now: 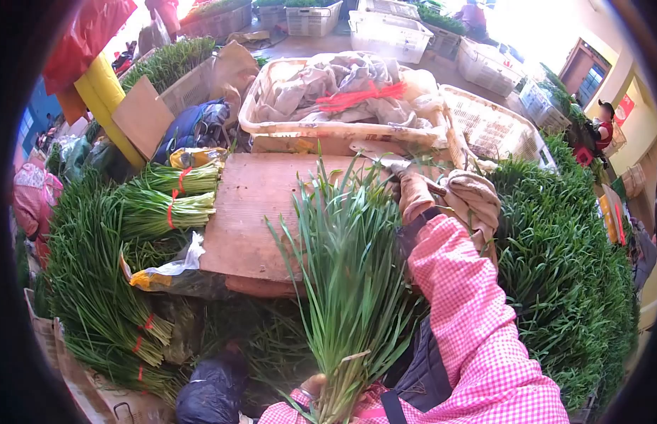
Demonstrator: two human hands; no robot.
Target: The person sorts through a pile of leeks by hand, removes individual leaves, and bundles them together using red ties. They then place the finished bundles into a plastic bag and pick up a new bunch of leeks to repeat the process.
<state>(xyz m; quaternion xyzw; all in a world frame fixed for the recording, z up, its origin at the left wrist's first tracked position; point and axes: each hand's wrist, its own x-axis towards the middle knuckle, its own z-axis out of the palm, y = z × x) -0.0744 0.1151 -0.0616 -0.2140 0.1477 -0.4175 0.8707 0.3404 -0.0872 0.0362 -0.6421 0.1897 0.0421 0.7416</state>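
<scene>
My left hand (314,385), low in view and partly hidden by my sleeve and the stalks, grips the lower end of a loose bunch of chives (346,268). Its long green leaves fan upward across the front of a wooden board (251,205). At the board's far right, my right hand (415,194) is closed around the handle of a knife (379,154), whose worn metal blade points left. Crumpled cloth (470,201) lies just right of that hand. On the left, a chive bundle (169,212) tied with a red band rests with its cut ends on the board.
Beyond the board stands a white crate (251,116) holding cloths and red ties (364,97). Loose chives (561,283) are heaped at right; more tied bundles (141,339) lie at lower left. A yellow post (109,106) rises at left. A person (602,131) is at far right.
</scene>
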